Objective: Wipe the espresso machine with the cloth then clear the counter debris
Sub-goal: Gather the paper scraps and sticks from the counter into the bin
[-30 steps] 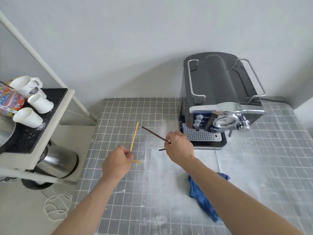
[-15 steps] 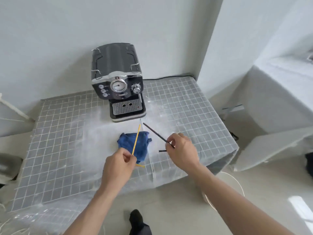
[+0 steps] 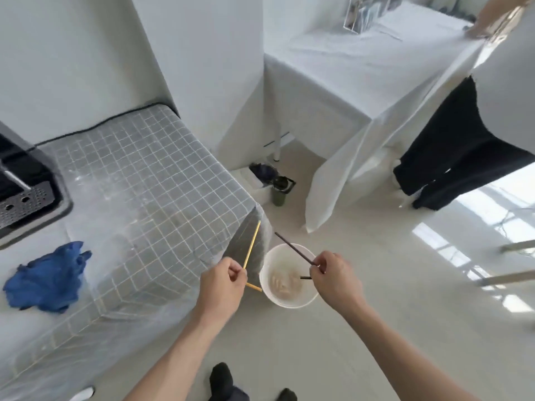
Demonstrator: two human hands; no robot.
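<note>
My left hand point(image 3: 222, 285) pinches a thin yellow stick point(image 3: 251, 246) beside the counter's right corner. A dark brown stick point(image 3: 293, 248) is pinched in my right hand point(image 3: 335, 277), which hovers over a white bucket point(image 3: 285, 301) on the floor; the bucket holds pale scraps. Back on the grid-patterned counter point(image 3: 150, 183) lies the crumpled blue cloth point(image 3: 47, 277). Only the drip tray and lower front of the black espresso machine point(image 3: 20, 180) show at the left edge.
A table under a white sheet point(image 3: 362, 70) stands to the right, with a person in black trousers point(image 3: 451, 146) beside it. A small dark bin point(image 3: 279, 188) sits on the floor between the counter and that table. My feet point(image 3: 223, 380) show at the bottom.
My view has swung right, away from the espresso machine toward the floor. Both hands carried their sticks off the counter, and they are over or beside the white bucket now.
</note>
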